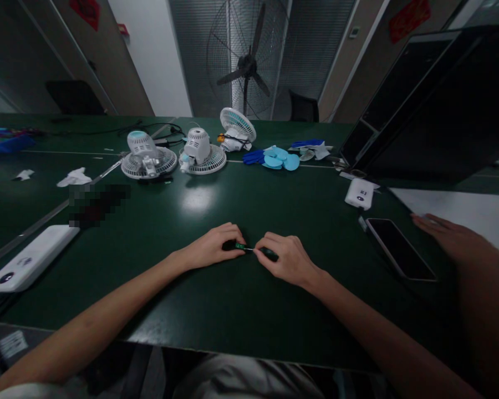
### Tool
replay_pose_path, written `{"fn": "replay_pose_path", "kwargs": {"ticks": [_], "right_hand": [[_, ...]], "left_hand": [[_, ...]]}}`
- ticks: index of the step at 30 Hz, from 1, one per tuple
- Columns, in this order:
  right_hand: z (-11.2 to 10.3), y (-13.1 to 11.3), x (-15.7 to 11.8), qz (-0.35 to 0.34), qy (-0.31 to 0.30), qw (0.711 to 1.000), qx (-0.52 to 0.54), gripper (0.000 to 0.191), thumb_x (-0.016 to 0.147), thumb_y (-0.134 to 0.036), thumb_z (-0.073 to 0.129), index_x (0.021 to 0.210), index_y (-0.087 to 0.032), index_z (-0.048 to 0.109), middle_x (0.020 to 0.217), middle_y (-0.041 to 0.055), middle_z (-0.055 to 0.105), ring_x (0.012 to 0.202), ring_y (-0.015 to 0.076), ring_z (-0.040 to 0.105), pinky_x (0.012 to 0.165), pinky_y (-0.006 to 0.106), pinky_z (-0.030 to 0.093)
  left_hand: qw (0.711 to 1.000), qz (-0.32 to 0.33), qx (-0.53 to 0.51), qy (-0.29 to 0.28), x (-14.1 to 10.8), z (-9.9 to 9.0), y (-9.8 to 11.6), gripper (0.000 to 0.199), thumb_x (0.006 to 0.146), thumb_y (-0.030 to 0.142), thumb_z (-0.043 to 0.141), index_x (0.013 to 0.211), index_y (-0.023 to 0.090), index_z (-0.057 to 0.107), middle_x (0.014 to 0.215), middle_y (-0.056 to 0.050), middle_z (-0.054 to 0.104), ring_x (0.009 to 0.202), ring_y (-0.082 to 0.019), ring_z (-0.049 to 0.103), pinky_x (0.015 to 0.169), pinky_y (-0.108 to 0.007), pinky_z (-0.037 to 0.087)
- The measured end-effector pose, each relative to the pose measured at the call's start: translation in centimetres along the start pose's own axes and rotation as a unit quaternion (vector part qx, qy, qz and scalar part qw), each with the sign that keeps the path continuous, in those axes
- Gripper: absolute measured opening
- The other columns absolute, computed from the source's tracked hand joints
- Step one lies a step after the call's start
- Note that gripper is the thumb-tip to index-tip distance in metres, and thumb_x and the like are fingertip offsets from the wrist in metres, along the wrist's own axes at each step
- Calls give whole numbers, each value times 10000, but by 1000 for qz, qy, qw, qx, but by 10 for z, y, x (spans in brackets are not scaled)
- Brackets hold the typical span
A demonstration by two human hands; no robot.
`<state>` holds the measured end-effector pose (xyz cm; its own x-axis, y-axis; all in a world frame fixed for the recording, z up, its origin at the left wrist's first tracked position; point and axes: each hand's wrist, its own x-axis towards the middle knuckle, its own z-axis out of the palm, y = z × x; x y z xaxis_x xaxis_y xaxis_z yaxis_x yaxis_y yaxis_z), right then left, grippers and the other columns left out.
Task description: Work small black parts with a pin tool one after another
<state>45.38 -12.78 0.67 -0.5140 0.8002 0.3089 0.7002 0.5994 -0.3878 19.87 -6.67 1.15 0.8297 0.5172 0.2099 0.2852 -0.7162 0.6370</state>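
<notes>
Near the middle of the dark green table (233, 310), my left hand (217, 245) pinches a small green part (240, 246) between thumb and fingers. My right hand (286, 257) is closed around the dark handle of a screwdriver-like tool (269, 254). Its thin metal shaft points left and its tip meets the green part, or lies right beside it. Both hands are just above the tabletop, a short distance apart. What else my left palm covers is hidden.
Small white fans (202, 152) stand behind, beside light blue fan blades (280, 158) and blue gloves (253, 157). At right are a phone (399, 249), a white power bank (360, 193) and another person's hand (457, 238). A white device (33, 257) lies at left.
</notes>
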Motion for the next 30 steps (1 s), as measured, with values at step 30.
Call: {"fn": "replay_pose_path", "kwargs": {"ticks": [30], "right_hand": [[2, 3, 2, 17, 61, 996, 59, 154, 1025, -267, 576, 1025, -197, 712, 960, 40, 714, 786, 148, 661, 713, 264, 509]], "left_hand": [[999, -15, -14, -38, -6, -12, -2, 218, 986, 294, 633, 1186, 229, 692, 1177, -89, 639, 1141, -229, 586, 1042, -389, 442]]}}
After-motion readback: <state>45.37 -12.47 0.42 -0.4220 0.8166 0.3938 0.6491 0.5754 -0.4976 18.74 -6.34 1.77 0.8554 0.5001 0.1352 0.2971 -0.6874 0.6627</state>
